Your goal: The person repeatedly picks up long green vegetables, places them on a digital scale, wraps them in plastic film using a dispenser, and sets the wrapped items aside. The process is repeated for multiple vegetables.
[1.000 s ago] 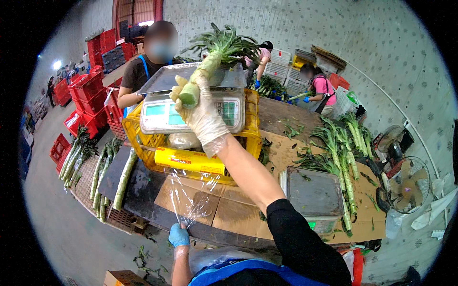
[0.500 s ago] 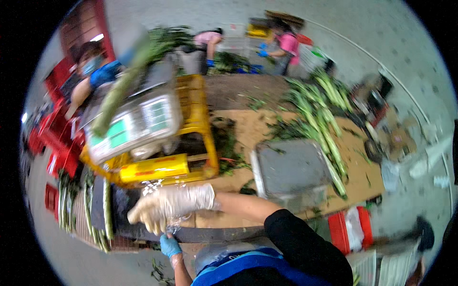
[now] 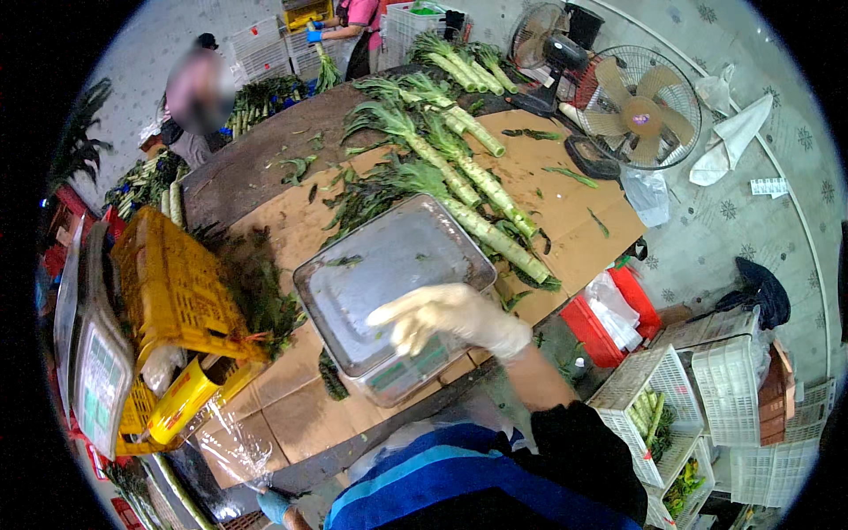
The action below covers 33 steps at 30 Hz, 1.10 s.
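My right hand [image 3: 442, 322], in a cream glove, hovers over the metal pan of a scale [image 3: 380, 265] with its fingers stretched and nothing in them. Scraps of leaf lie on that pan. At the lower left edge my left hand [image 3: 274, 506], in a blue glove, pinches the end of clear plastic film [image 3: 234, 442]; its fingers are partly out of sight. The film runs up to a yellow roll [image 3: 183, 402] by a yellow crate [image 3: 177, 287]. Leafy celtuce stems [image 3: 442, 172] lie beyond the scale on cardboard [image 3: 574, 212].
A second scale [image 3: 97, 380] stands tilted in view at the left. Two fans [image 3: 640, 115] are at the far right. A red bin [image 3: 609, 318] and white crates [image 3: 654, 415] with vegetables stand to the right. Two co-workers [image 3: 358, 26] are behind the table.
The view has swung right. My right hand has gone from beside the film roll to above the scale pan. The film now stretches farther from the roll toward my left hand.
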Each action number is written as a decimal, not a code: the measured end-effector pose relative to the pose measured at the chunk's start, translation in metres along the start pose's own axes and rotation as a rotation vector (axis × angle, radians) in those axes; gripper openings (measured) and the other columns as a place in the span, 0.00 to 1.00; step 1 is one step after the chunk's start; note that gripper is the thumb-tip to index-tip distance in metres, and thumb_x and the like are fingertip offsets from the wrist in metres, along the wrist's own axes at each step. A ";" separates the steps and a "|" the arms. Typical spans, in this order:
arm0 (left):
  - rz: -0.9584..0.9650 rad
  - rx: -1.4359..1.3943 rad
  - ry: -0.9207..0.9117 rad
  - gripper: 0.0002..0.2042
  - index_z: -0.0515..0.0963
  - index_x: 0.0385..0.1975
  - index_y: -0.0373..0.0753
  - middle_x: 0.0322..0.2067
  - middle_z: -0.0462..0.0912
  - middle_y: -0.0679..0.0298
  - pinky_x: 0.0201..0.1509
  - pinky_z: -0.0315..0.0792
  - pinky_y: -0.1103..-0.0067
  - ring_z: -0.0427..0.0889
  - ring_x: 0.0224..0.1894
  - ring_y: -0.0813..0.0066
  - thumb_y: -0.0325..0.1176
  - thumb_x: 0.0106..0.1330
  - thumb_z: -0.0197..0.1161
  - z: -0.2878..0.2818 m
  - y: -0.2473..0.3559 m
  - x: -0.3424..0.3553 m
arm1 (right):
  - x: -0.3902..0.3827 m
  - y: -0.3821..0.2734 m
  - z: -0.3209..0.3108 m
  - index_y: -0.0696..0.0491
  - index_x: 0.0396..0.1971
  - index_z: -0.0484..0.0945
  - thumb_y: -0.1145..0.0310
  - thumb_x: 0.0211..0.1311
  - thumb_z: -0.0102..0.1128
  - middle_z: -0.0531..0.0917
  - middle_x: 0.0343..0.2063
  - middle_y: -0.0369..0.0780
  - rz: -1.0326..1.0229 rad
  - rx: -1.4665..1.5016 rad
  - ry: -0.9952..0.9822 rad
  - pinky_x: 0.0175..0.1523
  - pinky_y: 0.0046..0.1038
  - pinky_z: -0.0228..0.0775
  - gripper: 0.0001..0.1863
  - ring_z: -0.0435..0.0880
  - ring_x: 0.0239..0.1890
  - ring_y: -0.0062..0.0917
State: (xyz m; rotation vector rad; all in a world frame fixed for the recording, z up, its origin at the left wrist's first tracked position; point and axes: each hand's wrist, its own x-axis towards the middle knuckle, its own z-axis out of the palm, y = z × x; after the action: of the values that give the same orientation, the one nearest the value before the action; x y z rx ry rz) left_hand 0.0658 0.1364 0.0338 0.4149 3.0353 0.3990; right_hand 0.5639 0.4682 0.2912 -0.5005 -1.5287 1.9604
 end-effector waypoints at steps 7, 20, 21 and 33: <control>0.011 -0.113 -0.033 0.22 0.77 0.37 0.30 0.31 0.81 0.48 0.36 0.71 0.63 0.77 0.30 0.50 0.46 0.69 0.47 0.018 0.000 0.017 | -0.095 0.030 -0.164 0.62 0.52 0.74 0.49 0.67 0.50 0.83 0.36 0.43 -0.077 0.095 0.829 0.36 0.22 0.79 0.29 0.84 0.33 0.25; -0.036 -0.575 -0.141 0.19 0.76 0.37 0.30 0.29 0.80 0.53 0.37 0.71 0.66 0.76 0.30 0.57 0.43 0.67 0.48 0.048 -0.051 0.044 | -0.062 0.100 -0.306 0.50 0.56 0.71 0.53 0.51 0.62 0.78 0.48 0.47 0.702 -1.386 1.075 0.53 0.34 0.69 0.32 0.79 0.48 0.36; -0.046 -0.610 -0.151 0.19 0.76 0.37 0.30 0.29 0.80 0.53 0.37 0.71 0.66 0.76 0.29 0.57 0.43 0.67 0.48 0.053 -0.057 0.047 | -0.062 0.089 -0.306 0.51 0.55 0.72 0.52 0.50 0.63 0.79 0.47 0.46 0.719 -1.348 1.044 0.52 0.34 0.70 0.32 0.80 0.46 0.37; -0.010 -0.480 -0.129 0.14 0.76 0.33 0.33 0.27 0.76 0.64 0.35 0.71 0.72 0.72 0.29 0.69 0.38 0.65 0.51 0.030 -0.040 0.028 | -0.061 0.048 -0.213 0.57 0.56 0.71 0.50 0.65 0.49 0.75 0.27 0.32 -0.042 0.410 0.968 0.27 0.16 0.61 0.28 0.70 0.24 0.13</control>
State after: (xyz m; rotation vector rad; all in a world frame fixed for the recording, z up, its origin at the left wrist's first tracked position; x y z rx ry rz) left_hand 0.0311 0.1147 -0.0063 0.3720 2.6886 1.0215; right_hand 0.7313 0.5767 0.1839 -1.0163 -0.5135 1.5404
